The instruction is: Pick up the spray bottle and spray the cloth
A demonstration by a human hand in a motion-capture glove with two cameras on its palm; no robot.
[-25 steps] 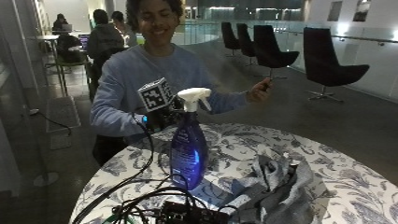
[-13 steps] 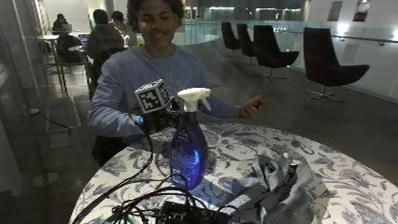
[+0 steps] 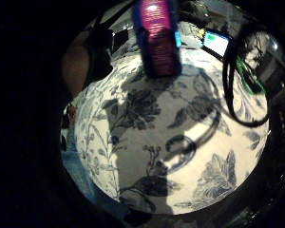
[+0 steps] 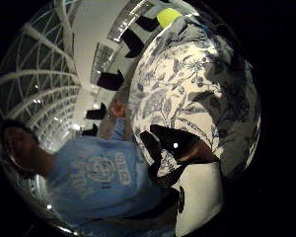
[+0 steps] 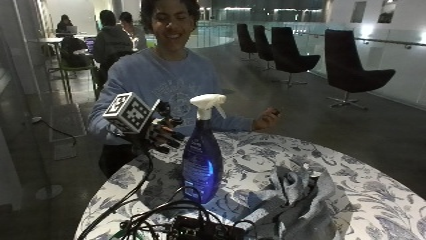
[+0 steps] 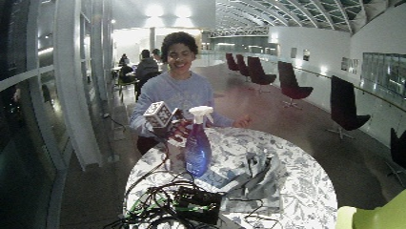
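Note:
A blue spray bottle (image 5: pixel 202 159) with a white trigger head stands upright on the floral table, seen also in the wide view (image 6: pixel 198 145) and in the little finger side palm view (image 3: pixel 156 40). My gloved right hand (image 5: pixel 164 135) hovers just beside the bottle's upper part, on the person's side, fingers loosely bent toward it and holding nothing. A gap shows between hand and bottle. The grey cloth (image 5: pixel 296 200) lies crumpled on the table on the bottle's other side (image 6: pixel 257 179). The bare left hand (image 5: pixel 266 119) is at the far table edge.
A black box with tangled cables (image 5: pixel 200 227) sits at the table's near edge in front of the bottle; one cable loops across the tablecloth (image 3: pixel 237 90). The round table (image 5: pixel 373 190) carries a blue floral cover. Dark chairs (image 5: pixel 346 60) stand well behind.
My gloved hand has drifted a little down and away from the bottle's trigger head. The bare left hand has dropped from raised to the table edge. Bottle and cloth have not moved.

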